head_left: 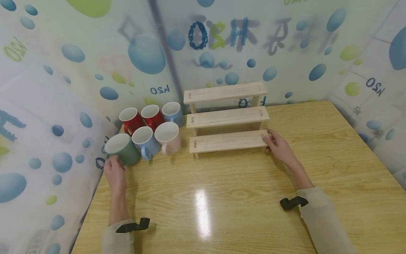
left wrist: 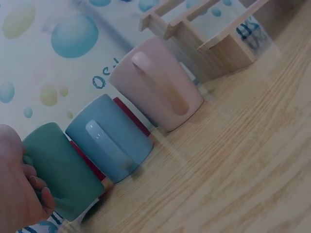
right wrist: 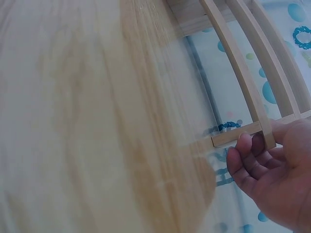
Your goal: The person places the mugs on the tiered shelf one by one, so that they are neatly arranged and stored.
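Shelf (head_left: 227, 117) of pale wood, three treads rising in steps, stands toward the far side of the wooden table (head_left: 241, 197), right of the cups. The person's right hand (head_left: 280, 148) grips the right end of its lowest tread — thumb on top, fingers curled beneath.

At the far left, the person's left hand (head_left: 115, 173) is closed round the handle of the green mug (head_left: 125, 150), as the left wrist view shows. That mug is at the left end of the front row, its mouth upward; whether its base touches the tabletop cannot be told. Just beside it comes the front blue mug (head_left: 148, 144), then the pink mug (head_left: 172, 141), which is nearest the shelf's left end; both have their handles toward the person. Behind these are the left red mug (head_left: 134, 122), the right red mug (head_left: 156, 120) and the back blue mug (head_left: 174, 115).

Both arms wear beige sleeves (head_left: 323, 215) with black straps (head_left: 293, 203) — and a spotted cloth wall (head_left: 203, 70) surrounds the table's far edge and sides.
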`<state>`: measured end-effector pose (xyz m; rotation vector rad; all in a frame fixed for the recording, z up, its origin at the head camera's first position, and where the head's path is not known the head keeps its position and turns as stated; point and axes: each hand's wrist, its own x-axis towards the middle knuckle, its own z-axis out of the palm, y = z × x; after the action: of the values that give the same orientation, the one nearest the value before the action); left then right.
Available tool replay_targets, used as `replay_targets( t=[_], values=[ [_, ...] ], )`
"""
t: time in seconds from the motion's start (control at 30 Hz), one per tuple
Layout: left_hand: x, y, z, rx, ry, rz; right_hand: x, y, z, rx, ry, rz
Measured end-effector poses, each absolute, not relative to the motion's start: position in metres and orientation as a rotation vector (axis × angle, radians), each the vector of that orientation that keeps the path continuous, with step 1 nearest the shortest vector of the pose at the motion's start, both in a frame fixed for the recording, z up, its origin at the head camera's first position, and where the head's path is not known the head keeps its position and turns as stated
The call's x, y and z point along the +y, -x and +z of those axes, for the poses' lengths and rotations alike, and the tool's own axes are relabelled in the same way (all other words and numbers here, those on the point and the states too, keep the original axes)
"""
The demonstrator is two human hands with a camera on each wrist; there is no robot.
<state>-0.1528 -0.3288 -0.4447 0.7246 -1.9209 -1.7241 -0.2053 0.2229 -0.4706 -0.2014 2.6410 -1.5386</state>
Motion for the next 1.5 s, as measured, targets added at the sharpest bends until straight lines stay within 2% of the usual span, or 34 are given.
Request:
replay_targets(
  t=[0.6,1.13,1.5],
  values=[
    [-0.32,0.15,-0.402,-1.707,-0.561,-1.758,0.223,0.205,-0.474,2.633,0.212,-1.559],
    [-0.283,0.15,-0.359,-1.764,-0.328,-1.707,0.223,0.205,-0.474,2.607,0.206,-1.577],
    [-0.248,0.162,-0.351,-1.82,-0.121,-1.752,0.223,0.204,-0.474,2.613,0.214,-1.61]
  ],
)
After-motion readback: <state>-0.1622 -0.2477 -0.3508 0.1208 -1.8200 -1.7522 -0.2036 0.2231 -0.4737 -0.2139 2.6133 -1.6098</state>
